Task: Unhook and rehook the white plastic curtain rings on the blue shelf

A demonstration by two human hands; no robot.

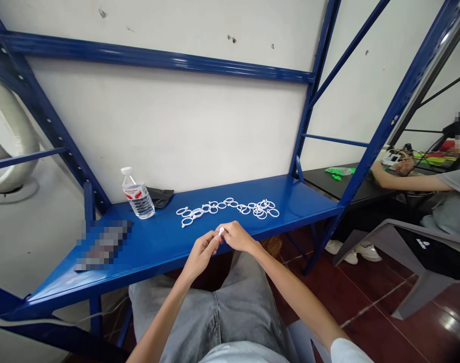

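Observation:
My left hand (202,252) and my right hand (235,237) meet above the front edge of a blue metal shelf (165,239). Their fingertips pinch a small white plastic ring clip (221,231), which is partly hidden by my fingers. Just beyond my hands, a loose cluster of similar white plastic rings (228,210) lies on the shelf, some linked or overlapping. My hands do not touch the cluster.
A water bottle (138,195) stands on the shelf beside a black cloth (161,197), and a pixelated object (103,244) lies to the left. Blue uprights frame the shelf. At right, a seated co-worker's arm (411,181) reaches across a dark table (339,186).

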